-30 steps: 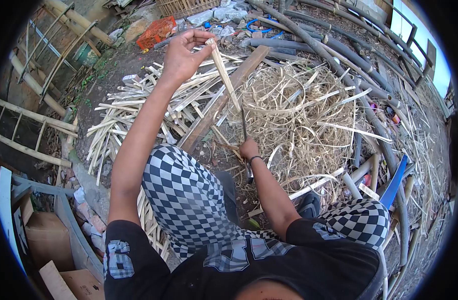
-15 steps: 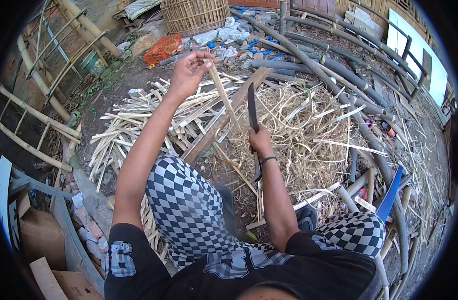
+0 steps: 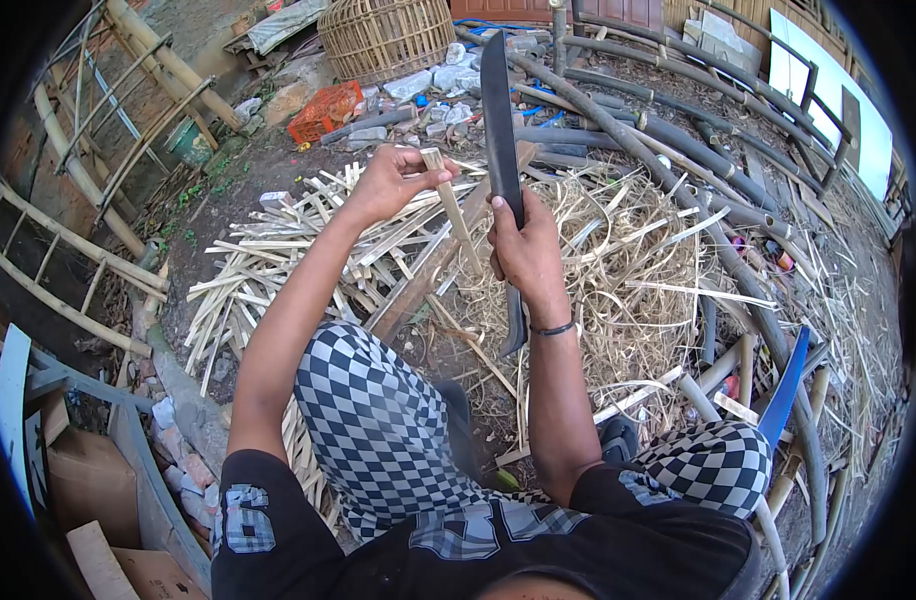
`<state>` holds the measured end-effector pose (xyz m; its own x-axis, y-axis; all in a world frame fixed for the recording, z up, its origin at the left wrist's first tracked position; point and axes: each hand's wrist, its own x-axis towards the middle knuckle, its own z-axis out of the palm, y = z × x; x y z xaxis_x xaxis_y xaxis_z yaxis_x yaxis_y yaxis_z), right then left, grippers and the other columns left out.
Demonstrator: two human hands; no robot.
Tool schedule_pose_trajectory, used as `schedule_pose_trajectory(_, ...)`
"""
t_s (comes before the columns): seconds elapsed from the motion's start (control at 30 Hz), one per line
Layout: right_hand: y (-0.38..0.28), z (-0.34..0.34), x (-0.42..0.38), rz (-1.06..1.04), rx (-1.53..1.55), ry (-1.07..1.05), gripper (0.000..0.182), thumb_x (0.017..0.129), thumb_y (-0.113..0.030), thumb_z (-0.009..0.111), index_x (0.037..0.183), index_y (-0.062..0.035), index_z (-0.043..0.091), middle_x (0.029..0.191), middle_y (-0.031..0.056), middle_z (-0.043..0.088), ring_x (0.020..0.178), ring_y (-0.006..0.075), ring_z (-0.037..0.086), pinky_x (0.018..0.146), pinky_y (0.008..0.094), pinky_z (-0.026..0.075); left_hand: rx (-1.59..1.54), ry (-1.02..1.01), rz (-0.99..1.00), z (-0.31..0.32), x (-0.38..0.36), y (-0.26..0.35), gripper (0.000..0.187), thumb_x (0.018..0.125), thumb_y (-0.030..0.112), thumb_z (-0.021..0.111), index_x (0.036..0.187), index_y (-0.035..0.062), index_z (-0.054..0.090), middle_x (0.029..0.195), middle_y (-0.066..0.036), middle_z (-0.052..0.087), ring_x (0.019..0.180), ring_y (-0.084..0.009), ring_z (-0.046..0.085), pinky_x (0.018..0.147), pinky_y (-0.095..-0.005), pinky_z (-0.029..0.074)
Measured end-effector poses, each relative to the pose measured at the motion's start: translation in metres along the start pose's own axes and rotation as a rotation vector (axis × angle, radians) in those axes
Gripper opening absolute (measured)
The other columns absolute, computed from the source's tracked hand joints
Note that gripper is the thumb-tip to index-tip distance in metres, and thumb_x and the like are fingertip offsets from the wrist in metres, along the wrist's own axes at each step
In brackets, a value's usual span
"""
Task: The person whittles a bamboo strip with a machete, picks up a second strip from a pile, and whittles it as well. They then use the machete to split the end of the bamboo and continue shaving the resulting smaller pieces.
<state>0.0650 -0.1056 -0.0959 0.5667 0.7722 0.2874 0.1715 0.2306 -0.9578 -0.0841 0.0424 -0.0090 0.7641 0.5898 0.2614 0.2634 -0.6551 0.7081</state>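
Note:
Between the fingers of my left hand (image 3: 393,187) is the upper end of a pale bamboo strip (image 3: 455,212), which slants down and away to the right. My right hand (image 3: 526,248) is wrapped round the handle of a machete (image 3: 499,120). Its dark blade points up, and the hooked butt of the handle shows below my fist. A brown wooden beam (image 3: 403,305) lies behind the strip. To its left is a heap of split bamboo strips (image 3: 243,290), and to its right a pile of curled shavings (image 3: 618,270).
A woven bamboo basket (image 3: 386,40) and an orange crate (image 3: 325,111) stand at the back. Bamboo poles (image 3: 698,150) run across the right side. A blue saw blade (image 3: 784,385) rises beside my right knee. Cardboard boxes (image 3: 93,480) are at lower left.
My right hand has raised the machete, so its blade now stands higher and nearer. My left hand has come down slightly and to the right, still pinching the bamboo strip.

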Motion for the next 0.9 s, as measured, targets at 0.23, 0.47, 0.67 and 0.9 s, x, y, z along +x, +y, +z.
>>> schedule_pose_trajectory(0.23,-0.037,0.001,-0.014,-0.134,0.071,0.014,0.024,0.095,-0.012,0.058,0.115,0.0007,0.064,0.087,0.0209,0.069,0.079,0.0292,0.07,0.073,0.0403,0.053,-0.086,-0.125,-0.008,0.002,-0.002,0.0,0.025,0.087,0.019,0.078,0.106,0.0017,0.077,0.097,-0.007,0.076,0.089,-0.0098,0.068,0.084,-0.028,0.055)
schedule_pose_trajectory(0.47,-0.039,0.004,-0.017,-0.103,0.106,-0.029,0.024,0.095,-0.011,0.057,0.116,-0.0005,0.064,0.086,0.0208,0.07,0.079,0.0293,0.071,0.073,0.0402,0.053,-0.151,-0.218,-0.045,0.004,-0.003,0.005,0.021,0.086,0.011,0.079,0.103,-0.0016,0.074,0.099,-0.007,0.073,0.091,-0.0116,0.068,0.085,-0.0284,0.057)
schedule_pose_trajectory(0.67,-0.032,0.005,-0.014,-0.09,0.116,-0.02,0.024,0.095,-0.011,0.057,0.115,0.0005,0.063,0.088,0.0218,0.07,0.082,0.0315,0.071,0.075,0.0407,0.053,-0.155,-0.266,-0.01,0.006,-0.003,0.003,0.027,0.082,0.007,0.081,0.106,-0.0016,0.073,0.1,-0.007,0.073,0.093,-0.0113,0.067,0.086,-0.0295,0.056)
schedule_pose_trajectory(0.9,-0.039,-0.001,-0.017,-0.099,0.091,-0.052,0.026,0.094,-0.009,0.055,0.116,0.0013,0.061,0.089,0.0231,0.069,0.084,0.0355,0.071,0.077,0.0433,0.053,-0.146,-0.273,-0.016,0.011,-0.004,0.012,0.03,0.078,0.004,0.083,0.105,-0.0014,0.071,0.1,-0.006,0.072,0.096,-0.0117,0.066,0.09,-0.0301,0.053)
